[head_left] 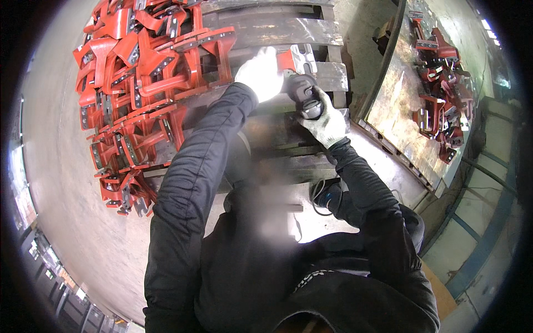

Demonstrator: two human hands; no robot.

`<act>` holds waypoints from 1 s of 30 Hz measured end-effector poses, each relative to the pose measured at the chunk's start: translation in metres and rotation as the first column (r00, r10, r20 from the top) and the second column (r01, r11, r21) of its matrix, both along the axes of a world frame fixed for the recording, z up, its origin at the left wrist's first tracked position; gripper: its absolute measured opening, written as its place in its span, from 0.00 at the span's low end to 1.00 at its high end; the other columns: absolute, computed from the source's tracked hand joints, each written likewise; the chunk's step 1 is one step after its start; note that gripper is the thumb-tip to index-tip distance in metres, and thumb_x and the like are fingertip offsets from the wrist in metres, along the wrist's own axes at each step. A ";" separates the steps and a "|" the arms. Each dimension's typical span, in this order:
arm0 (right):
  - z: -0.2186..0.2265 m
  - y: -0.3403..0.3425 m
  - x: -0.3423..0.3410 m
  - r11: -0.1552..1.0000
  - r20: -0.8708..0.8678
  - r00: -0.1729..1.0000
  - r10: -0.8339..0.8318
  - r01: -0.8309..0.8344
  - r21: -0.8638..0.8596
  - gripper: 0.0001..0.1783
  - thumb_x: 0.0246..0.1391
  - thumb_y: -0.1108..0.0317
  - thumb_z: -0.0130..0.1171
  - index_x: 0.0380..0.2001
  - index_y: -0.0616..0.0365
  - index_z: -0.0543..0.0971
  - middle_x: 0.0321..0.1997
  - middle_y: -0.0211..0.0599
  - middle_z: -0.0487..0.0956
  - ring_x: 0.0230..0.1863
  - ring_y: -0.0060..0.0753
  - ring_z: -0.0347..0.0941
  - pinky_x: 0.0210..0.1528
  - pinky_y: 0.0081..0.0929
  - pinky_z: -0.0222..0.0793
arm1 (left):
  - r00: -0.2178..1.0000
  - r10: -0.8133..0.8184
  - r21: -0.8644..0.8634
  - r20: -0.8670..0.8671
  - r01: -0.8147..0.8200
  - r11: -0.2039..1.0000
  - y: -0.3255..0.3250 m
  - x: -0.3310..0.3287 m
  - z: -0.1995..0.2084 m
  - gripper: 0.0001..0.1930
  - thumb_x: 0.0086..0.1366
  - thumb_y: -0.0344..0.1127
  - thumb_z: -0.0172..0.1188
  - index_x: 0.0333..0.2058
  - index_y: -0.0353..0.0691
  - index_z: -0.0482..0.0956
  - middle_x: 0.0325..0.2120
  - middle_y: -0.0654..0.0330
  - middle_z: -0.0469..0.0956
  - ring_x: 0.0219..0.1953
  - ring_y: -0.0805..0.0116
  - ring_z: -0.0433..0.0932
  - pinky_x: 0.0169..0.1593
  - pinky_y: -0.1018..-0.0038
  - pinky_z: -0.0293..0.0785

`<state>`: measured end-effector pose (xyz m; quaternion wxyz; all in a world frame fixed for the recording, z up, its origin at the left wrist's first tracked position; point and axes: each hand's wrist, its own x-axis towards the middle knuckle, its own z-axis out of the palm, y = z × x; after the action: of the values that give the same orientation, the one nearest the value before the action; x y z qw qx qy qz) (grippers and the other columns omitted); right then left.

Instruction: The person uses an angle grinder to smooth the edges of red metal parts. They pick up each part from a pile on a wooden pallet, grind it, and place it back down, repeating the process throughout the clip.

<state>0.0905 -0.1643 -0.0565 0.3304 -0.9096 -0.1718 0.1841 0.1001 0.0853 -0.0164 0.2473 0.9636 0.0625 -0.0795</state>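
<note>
My right hand [328, 123], in a pale glove, grips a dark grey hand-held power grinder [304, 95] by its body. The grinder's head lies against or just over the near side of a red metal bracket [286, 60] with a bare, slotted metal end [302, 55]. On the bracket's left side is my left hand [260, 75], also gloved and washed out by bright light. Its fingers look closed on the bracket, though glare hides their detail. Beneath both hands are the worn boards of a pallet [272, 30].
Red metal brackets [147, 66] are heaped along the pallet's left side, close to my left forearm. To the right stands a metal-topped table [388, 105] with more dark red brackets [441, 94] on it. A dark cable [317, 200] loops near my foot.
</note>
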 end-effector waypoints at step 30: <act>0.056 0.048 0.059 0.954 -0.211 0.954 0.215 -0.252 -0.165 0.46 0.41 0.51 0.74 0.62 0.60 0.68 0.50 0.51 0.81 0.51 0.51 0.79 0.56 0.37 0.74 | 0.999 0.004 -0.032 0.053 -0.002 0.999 0.003 -0.002 -0.002 0.25 0.63 0.44 0.58 0.50 0.31 0.65 0.48 0.37 0.73 0.44 0.38 0.80 0.47 0.51 0.78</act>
<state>0.1497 -0.1162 -0.0002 0.2328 -0.8883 -0.2278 0.3237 0.0985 0.0886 -0.0187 0.2644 0.9612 0.0563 -0.0547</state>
